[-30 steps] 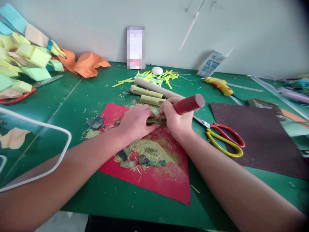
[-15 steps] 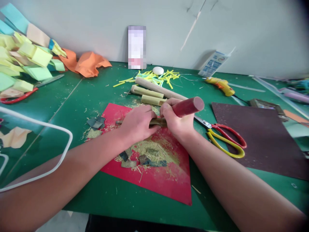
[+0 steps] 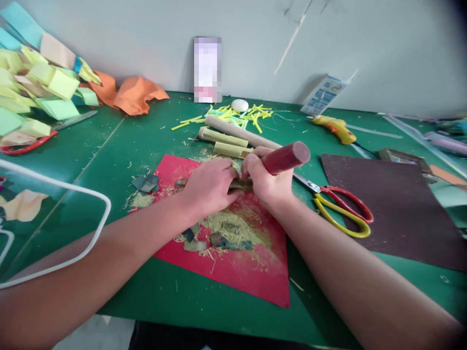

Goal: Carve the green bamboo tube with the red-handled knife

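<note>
My left hand (image 3: 211, 184) is closed around a brownish-green stick (image 3: 241, 184) that looks like bamboo, over a red mat (image 3: 251, 287). One end of the stick shows just left of that hand. My right hand (image 3: 268, 177) grips a thick dark-red handle (image 3: 286, 158) whose round flat end points up and right; its working end is hidden. The right fingers meet the stick close to my left hand. Pale shavings and dust (image 3: 233, 218) with dark flat scraps (image 3: 237, 244) cover much of the mat below the hands.
Scissors (image 3: 343, 211) with red and yellow handles lie right of my hand, partly on a dark brown sheet (image 3: 390, 204). Behind are pale tubes (image 3: 229, 150), yellow strips (image 3: 257, 116) and a yellow glue gun (image 3: 333, 129). Folded papers (image 3: 54, 87) and a white wire frame (image 3: 104, 209) are left.
The red handle's end has shifted slightly up. Both hands keep their grips in nearly the same place, and the rest of the table looks unchanged.
</note>
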{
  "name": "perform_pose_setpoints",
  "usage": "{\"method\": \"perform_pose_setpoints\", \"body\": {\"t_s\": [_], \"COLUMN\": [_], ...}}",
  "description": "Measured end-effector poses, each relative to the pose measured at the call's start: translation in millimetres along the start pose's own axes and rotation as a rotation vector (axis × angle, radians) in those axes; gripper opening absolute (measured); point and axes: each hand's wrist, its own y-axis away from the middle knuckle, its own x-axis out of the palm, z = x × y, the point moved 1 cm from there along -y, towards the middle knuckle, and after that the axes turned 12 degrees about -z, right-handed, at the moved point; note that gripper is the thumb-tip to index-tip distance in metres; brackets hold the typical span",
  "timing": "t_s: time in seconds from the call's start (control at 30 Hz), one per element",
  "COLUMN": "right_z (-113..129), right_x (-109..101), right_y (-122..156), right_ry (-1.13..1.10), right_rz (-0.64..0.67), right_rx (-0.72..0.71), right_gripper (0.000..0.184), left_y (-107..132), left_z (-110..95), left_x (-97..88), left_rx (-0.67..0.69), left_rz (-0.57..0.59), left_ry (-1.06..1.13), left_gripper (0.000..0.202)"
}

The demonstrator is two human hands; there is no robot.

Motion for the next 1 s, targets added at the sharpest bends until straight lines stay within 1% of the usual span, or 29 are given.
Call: {"method": "perform_pose_setpoints", "body": {"t_s": [0.1,0.2,0.37,0.47,0.6,0.63,0.67,0.83,1.0], "right_z": [1.7,6.0,9.0,7.4,6.8,6.9,6.8,4.8,6.0], "right_x": [1.7,3.8,3.9,2.2,2.4,2.9,3.6,7.1,7.6], "right_y": [-0.7,-1.5,-3.6,-3.7,0.3,1.4,2.2,3.1,1.7], "right_ry": [-0.04,-0.075,-0.066,-0.015,0.088,0.104,0.111,0.056,-0.066], "right_rz": [-0.079,-0.103,-0.097,-0.033,0.151,0.165,0.16,0.035,-0.043], "right_rx": [0.07,0.142,0.141,0.088,-0.121,-0.153,-0.152,0.065,0.151], "right_gripper": [0.029,0.031,0.031,0.028,0.025,0.025,0.025,0.021,0.025], "left_y": [0.0,0.8,1.5,0.5,-1.1,-1.5,-1.8,-3.6,-3.9], "left_z": [-0.4,0.2,1.1,2.2,5.0,5.8,6.6,10.0,9.2], "left_x": [-1.1,-1.1,0.0,1.7,3.6,3.8,3.9,4.8,4.9], "left_rx": [-0.008,-0.011,-0.02,-0.042,-0.056,-0.055,-0.061,-0.11,-0.116], "left_rz": [-0.005,-0.017,-0.027,-0.009,0.008,0.016,0.023,0.046,0.045], "left_ry": [0.003,0.009,0.02,0.034,0.046,0.048,0.05,0.077,0.081], "left_gripper": [0.019,0.018,0.018,0.02,0.023,0.023,0.023,0.026,0.026]}}
